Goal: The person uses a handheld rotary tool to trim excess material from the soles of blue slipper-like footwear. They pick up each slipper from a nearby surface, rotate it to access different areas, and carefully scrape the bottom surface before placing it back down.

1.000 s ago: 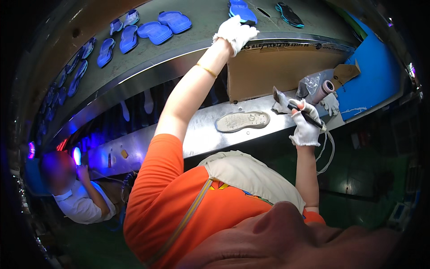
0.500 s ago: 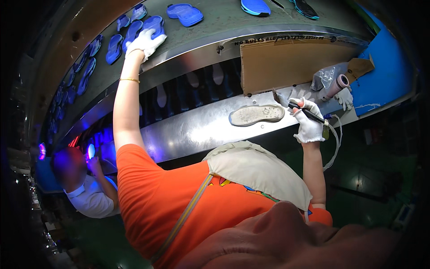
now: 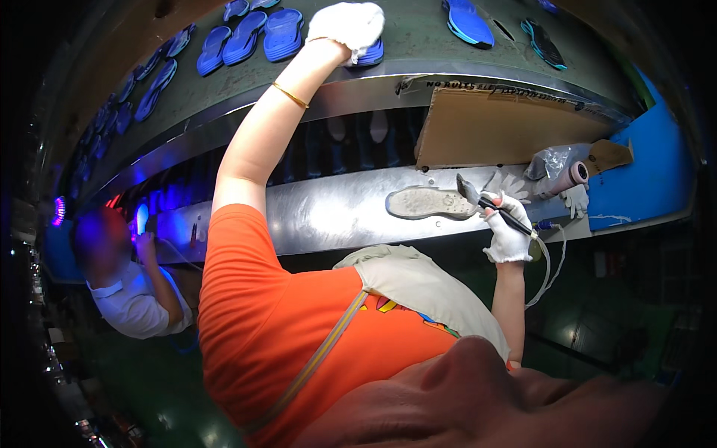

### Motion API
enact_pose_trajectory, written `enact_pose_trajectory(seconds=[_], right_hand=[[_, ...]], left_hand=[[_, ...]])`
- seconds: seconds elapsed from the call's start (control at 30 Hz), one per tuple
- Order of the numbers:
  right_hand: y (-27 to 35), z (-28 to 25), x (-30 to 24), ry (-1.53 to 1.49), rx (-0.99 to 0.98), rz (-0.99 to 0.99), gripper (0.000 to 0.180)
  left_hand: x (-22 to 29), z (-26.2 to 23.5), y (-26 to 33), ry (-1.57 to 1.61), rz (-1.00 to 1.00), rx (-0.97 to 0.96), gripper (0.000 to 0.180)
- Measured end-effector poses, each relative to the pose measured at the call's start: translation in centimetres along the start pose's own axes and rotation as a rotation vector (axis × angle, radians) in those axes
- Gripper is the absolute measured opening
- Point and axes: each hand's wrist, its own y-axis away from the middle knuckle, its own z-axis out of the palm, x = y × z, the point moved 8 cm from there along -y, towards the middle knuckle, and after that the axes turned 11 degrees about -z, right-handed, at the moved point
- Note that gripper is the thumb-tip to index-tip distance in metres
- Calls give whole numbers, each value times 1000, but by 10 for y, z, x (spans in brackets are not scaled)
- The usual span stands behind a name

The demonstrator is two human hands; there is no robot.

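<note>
My left hand (image 3: 346, 28), in a white glove, reaches over the green belt at the top and covers much of a blue shoe sole (image 3: 371, 54). Its fingers are hidden, so its grip on the sole cannot be told. Close by on the left lie more blue soles (image 3: 284, 33). My right hand (image 3: 509, 233), gloved with bare fingertips, is closed on a brush (image 3: 514, 222) with a black handle and a thin tube at its end. The dark bristles point up and left, above the toe of a pale grey sole (image 3: 427, 203) lying flat on the metal shelf (image 3: 328, 201).
Behind the shelf leans a cardboard sheet (image 3: 493, 128). Right of it are a pink cylinder (image 3: 578, 173), a clear plastic bag (image 3: 549, 160) and a white glove (image 3: 575, 200). A co-worker (image 3: 131, 284) sits at left near blue light. Another blue sole (image 3: 469, 22) and a black sole (image 3: 543, 45) lie on the belt.
My left hand has moved right along the belt, from one blue sole onto another. The brush in my right hand has turned, its bristles now more visible. The view has shifted slightly.
</note>
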Motion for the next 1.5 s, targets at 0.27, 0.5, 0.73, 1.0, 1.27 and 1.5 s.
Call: enact_pose_trajectory(seconds=[0.27,0.5,0.73,1.0,1.27,1.5], right_hand=[[4,-12,6,-81,-43,20,22],[-1,-23,-13,-113,-29,52,26],[-17,-4,-60,-289,-100,-125,28],[-21,10,-23,-11,-209,-113,19],[-10,62,-89,484,-485,-780,21],[25,61,-97,480,-569,-658,19]], left_hand=[[-55,41,19,87,-501,-164,69],[46,-12,81,1922,-326,-526,43],[146,64,181,2475,-475,-931,42],[233,63,244,2844,-709,-1073,84],[227,84,247,2713,-939,-899,68],[213,87,249,2621,-1011,-775,76]])
